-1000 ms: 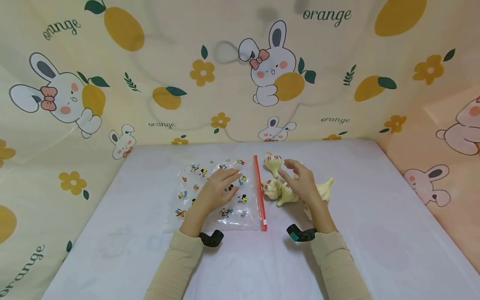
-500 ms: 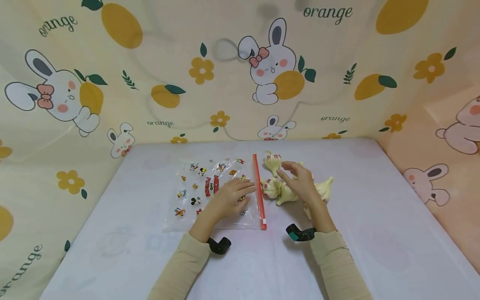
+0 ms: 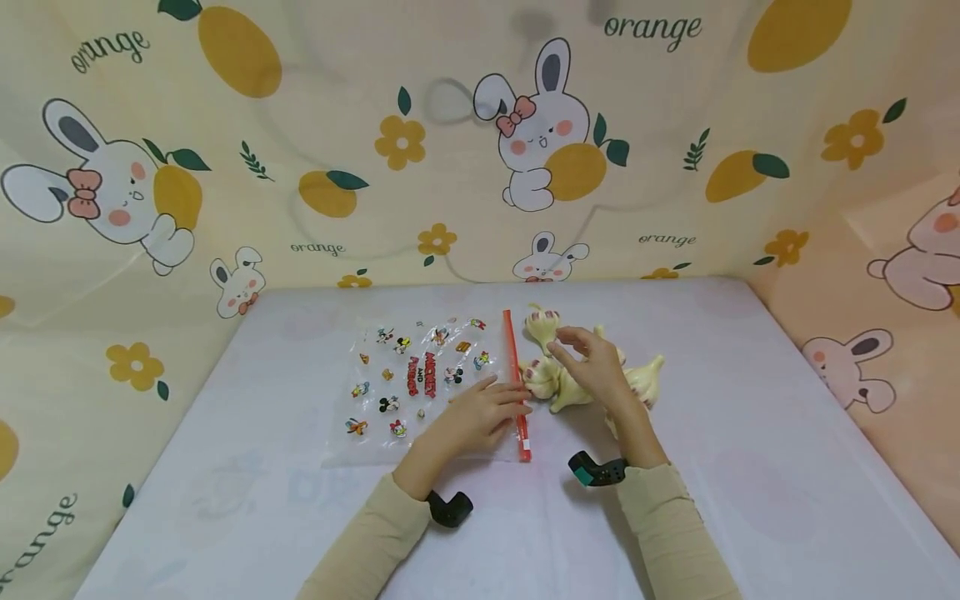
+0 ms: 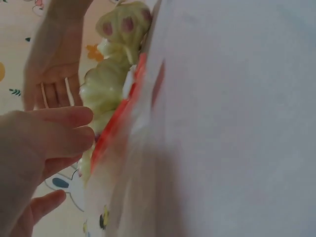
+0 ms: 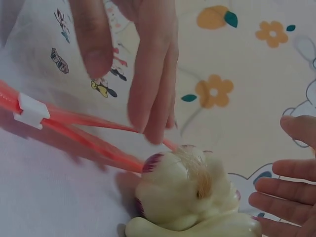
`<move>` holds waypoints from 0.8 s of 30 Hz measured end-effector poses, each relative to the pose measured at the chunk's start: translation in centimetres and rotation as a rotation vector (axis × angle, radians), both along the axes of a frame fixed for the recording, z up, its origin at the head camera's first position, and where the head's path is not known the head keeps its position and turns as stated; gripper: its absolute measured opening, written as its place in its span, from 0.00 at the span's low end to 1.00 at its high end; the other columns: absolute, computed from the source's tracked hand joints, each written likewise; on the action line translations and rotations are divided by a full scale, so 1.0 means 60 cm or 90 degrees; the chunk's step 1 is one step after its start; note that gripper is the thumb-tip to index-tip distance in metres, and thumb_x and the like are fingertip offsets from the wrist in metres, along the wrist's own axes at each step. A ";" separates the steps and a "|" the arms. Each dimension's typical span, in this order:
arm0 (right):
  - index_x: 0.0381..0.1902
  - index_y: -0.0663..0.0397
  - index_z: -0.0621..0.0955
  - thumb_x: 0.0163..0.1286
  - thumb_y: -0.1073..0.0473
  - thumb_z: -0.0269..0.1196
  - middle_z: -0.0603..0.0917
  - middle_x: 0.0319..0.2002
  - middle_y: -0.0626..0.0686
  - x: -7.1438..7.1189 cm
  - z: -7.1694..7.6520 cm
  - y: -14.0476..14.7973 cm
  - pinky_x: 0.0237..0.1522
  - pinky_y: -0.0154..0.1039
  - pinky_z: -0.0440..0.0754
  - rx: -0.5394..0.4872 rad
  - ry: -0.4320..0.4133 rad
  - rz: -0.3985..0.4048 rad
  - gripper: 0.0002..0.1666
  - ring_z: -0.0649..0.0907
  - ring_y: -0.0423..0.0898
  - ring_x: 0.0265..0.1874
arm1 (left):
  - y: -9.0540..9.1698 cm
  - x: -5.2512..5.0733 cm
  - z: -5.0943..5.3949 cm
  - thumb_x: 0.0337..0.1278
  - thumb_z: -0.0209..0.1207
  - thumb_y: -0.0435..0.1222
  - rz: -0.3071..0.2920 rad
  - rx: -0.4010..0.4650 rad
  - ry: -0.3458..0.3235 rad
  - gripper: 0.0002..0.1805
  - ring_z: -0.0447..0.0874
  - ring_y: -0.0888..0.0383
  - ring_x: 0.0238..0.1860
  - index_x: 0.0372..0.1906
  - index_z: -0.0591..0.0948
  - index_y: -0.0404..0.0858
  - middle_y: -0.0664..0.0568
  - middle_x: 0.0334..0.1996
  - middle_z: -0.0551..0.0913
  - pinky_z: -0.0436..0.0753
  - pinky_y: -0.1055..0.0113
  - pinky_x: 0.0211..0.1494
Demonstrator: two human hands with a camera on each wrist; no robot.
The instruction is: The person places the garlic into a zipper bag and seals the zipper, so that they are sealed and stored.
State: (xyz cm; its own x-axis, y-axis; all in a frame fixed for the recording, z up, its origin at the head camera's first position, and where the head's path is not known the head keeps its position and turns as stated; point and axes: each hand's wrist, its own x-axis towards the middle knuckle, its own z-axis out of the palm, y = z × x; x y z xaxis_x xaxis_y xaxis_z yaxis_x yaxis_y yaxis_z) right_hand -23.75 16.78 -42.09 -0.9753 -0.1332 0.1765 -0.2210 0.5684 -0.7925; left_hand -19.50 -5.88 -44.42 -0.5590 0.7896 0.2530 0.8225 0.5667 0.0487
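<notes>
Now here comes the left hand, sliding across from the middle of the clear bag to reach its red zip strip, and the red lettering to the strip's left is uncovered! Fingertips are over the strip, fingers extended and grasping nothing; whether they touch it, I can't tell. The bag itself lies flat, spreading leftward from that strip.

And on the strip's right, the garlic bulbs sit bunched together, unmoved, the nearest just beside it. Above them hangs the right hand, barely shifted, its fingers loose and clasping nothing, thumb apart from the rest.

Look at the right wrist view: beside the white slider, the strip splits into two red lines, parted there. So the left hand's arrival, I'd judge, brings the work to the bag's mouth, with every bulb in sight lying outside, right of the strip.
</notes>
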 end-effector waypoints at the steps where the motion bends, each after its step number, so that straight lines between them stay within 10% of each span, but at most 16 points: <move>1: 0.60 0.64 0.75 0.70 0.51 0.61 0.80 0.58 0.66 0.001 0.000 -0.001 0.66 0.55 0.75 -0.004 0.003 0.000 0.27 0.78 0.62 0.60 | 0.002 0.001 -0.003 0.64 0.54 0.34 -0.004 -0.001 -0.001 0.16 0.74 0.56 0.67 0.54 0.82 0.46 0.53 0.61 0.80 0.69 0.51 0.74; 24: 0.57 0.66 0.76 0.70 0.54 0.60 0.81 0.56 0.66 0.027 0.014 -0.035 0.66 0.52 0.76 -0.082 -0.002 -0.011 0.24 0.79 0.61 0.59 | 0.004 0.005 -0.001 0.55 0.62 0.31 0.003 0.067 0.081 0.08 0.82 0.60 0.50 0.35 0.87 0.47 0.58 0.39 0.86 0.74 0.58 0.70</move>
State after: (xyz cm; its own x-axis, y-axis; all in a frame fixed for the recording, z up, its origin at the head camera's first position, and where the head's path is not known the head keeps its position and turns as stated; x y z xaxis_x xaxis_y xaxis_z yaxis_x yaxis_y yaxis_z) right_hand -22.13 14.68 -41.27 -0.9779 -0.0923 0.1876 -0.2089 0.4662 -0.8596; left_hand -19.19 -5.64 -44.47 -0.5205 0.7525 0.4036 0.8234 0.5675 0.0038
